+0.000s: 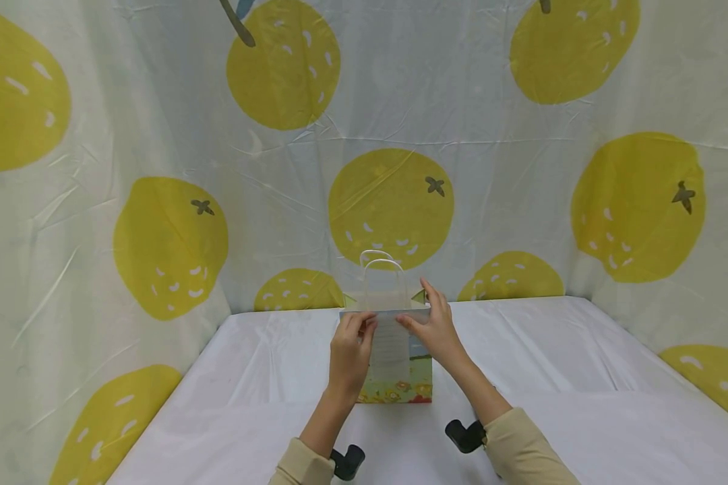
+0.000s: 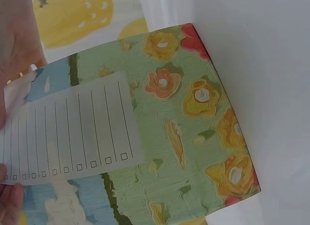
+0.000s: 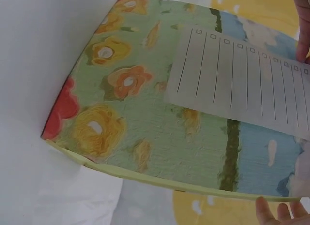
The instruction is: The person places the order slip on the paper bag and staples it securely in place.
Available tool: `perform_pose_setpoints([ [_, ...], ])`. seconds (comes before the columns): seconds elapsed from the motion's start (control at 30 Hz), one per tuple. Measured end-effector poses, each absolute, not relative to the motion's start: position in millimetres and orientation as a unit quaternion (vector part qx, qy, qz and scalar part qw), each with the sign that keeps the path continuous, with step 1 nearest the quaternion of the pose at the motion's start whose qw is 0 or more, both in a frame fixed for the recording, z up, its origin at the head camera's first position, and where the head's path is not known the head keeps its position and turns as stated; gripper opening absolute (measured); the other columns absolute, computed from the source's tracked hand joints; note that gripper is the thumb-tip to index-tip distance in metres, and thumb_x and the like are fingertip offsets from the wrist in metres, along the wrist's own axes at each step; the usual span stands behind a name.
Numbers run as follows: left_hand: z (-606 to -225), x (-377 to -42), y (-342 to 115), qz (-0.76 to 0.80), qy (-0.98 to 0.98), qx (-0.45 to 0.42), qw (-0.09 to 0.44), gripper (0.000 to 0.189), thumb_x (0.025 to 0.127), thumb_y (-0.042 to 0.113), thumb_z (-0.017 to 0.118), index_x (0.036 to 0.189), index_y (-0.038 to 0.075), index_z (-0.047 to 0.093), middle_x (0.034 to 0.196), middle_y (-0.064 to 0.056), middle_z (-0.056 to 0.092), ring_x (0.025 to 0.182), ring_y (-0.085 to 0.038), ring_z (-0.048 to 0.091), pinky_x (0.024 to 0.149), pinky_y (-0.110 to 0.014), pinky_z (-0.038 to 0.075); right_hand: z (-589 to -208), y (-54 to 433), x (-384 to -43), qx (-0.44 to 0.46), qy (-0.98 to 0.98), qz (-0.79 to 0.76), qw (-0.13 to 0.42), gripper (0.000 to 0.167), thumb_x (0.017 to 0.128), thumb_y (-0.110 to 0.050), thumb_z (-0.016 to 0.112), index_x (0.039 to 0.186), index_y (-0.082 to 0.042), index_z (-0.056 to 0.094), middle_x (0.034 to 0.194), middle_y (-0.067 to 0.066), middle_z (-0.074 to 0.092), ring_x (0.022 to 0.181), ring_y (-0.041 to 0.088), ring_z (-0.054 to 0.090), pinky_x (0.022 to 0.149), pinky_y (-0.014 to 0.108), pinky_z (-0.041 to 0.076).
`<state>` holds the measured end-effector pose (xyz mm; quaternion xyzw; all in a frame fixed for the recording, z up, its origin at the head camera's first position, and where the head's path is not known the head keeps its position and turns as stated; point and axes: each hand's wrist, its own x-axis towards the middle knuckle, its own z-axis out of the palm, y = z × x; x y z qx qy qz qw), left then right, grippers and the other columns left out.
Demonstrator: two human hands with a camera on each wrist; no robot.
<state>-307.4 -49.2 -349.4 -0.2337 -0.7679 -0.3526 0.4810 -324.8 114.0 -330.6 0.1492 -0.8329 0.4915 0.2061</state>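
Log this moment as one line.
left hand: pinches lined sheet, upper left | right hand: thumb at its upper right | lined sheet: against flowered bag | flowered bag: upright on white table

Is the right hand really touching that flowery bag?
Touching. The right wrist view shows it: fingertips of the right hand meet the side edge of the flower-printed paper bag, with no gap.

Bag on table, list sheet on its front, curtain behind.
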Motion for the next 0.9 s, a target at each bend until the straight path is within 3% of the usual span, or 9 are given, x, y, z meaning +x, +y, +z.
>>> perform_pose_setpoints([
  [0.6, -344.8, -309.1, -50.3, -0.37, -0.757, -0.221, 0.491, 0.01, 0.082, 0.007, 0.066, 0.091, 0.003, 0.066, 0.081, -0.005, 0.061, 0.068, -0.012, 0.059, 0.062, -0.019, 0.05, -325.4, 113.0, -325.2, 0.134, -0.833, 0.499, 0.2, 0.079, 0.077, -0.031, 0.071, 0.141, -0.013, 0.03, 0.132, 0.021, 0.028, 0.119, 0.034, 0.036, 0.095, 0.053, 0.037],
  [0.9, -344.7, -310.6, -49.6, -0.358, -0.755, -0.215, 0.505, 0.009, 0.08, 0.008, 0.068, 0.088, 0.006, 0.066, 0.078, -0.004, 0.059, 0.065, -0.011, 0.054, 0.058, -0.019, 0.047, -326.4, 113.4, -325.3, 0.144, -0.827, 0.499, 0.216, 0.063, 0.076, -0.027, 0.072, 0.132, -0.014, 0.045, 0.12, 0.019, 0.035, 0.106, 0.029, 0.04, 0.083, 0.044, 0.041],
])
